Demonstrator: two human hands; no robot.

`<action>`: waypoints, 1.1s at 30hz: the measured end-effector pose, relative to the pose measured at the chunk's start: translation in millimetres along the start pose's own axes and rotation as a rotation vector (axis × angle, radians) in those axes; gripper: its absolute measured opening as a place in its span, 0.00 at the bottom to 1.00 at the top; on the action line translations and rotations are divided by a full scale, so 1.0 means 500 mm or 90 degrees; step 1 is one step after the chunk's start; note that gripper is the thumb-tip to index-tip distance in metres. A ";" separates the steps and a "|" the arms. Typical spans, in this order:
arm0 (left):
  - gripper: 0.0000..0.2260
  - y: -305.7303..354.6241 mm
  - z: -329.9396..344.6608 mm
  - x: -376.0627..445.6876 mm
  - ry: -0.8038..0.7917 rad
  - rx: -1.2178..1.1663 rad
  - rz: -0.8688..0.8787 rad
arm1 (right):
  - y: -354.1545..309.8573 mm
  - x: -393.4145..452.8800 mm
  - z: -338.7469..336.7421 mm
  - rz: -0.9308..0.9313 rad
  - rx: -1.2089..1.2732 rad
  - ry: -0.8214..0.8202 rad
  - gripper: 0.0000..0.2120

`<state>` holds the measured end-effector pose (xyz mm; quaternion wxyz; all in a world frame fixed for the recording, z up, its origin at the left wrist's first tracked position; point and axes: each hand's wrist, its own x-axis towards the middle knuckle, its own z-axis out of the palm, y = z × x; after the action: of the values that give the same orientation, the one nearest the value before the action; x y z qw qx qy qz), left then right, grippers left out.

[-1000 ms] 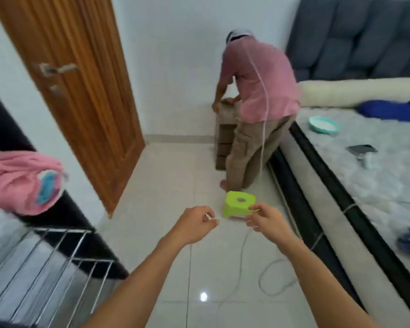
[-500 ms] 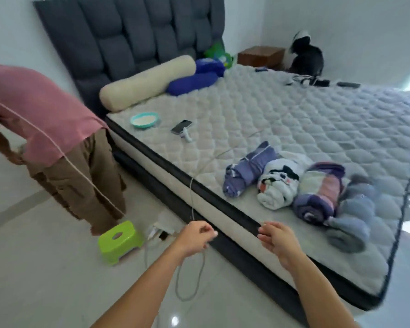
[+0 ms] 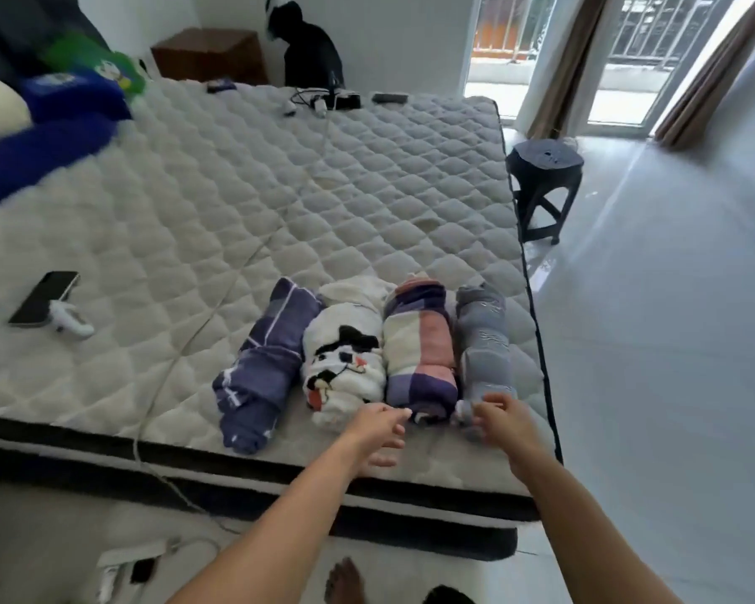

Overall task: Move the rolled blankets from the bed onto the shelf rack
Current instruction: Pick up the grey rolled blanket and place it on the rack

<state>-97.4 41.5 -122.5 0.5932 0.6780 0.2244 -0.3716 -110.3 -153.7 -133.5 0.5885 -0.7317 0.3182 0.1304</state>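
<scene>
Several rolled blankets lie side by side near the front right corner of the mattress (image 3: 280,202): a purple striped roll (image 3: 258,372), a white cartoon-print roll (image 3: 345,364), a plaid purple, pink and cream roll (image 3: 419,355) and a grey roll (image 3: 484,346). My left hand (image 3: 378,427) hovers with fingers apart at the near ends of the white and plaid rolls. My right hand (image 3: 500,418) is at the near end of the grey roll, fingers loosely curled, holding nothing. No shelf rack is in view.
A phone (image 3: 44,298) and a white controller (image 3: 70,320) lie at the left of the mattress, with a cable (image 3: 219,307) running across it. Blue pillows (image 3: 49,132) are at far left. A black stool (image 3: 543,176) stands right of the bed, and a power strip (image 3: 131,555) lies on the floor.
The view has swung right from the door and the bending person to the bed. Both hands have reached forward to the near ends of the rolled blankets.
</scene>
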 end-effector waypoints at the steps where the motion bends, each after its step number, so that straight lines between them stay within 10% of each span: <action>1: 0.09 0.012 0.022 0.021 -0.025 0.016 -0.031 | -0.007 0.017 -0.014 0.003 -0.007 0.045 0.06; 13: 0.37 0.056 0.202 0.179 -0.169 -0.127 -0.305 | -0.103 0.298 -0.075 0.049 -0.127 0.048 0.35; 18: 0.28 0.058 0.231 0.230 -0.106 -0.245 -0.357 | -0.134 0.434 -0.073 0.108 -0.066 -0.042 0.45; 24: 0.21 0.052 0.242 0.242 -0.057 -0.307 -0.370 | -0.145 0.506 -0.063 0.159 0.053 -0.134 0.35; 33: 0.13 0.050 0.258 0.195 -0.003 -0.340 -0.280 | -0.160 0.450 -0.061 0.076 0.065 -0.073 0.49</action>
<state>-48.8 -102.2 -184.1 0.6559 0.4330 0.4535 -0.4202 105.4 -244.2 -190.2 0.6331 -0.6720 0.3336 0.1905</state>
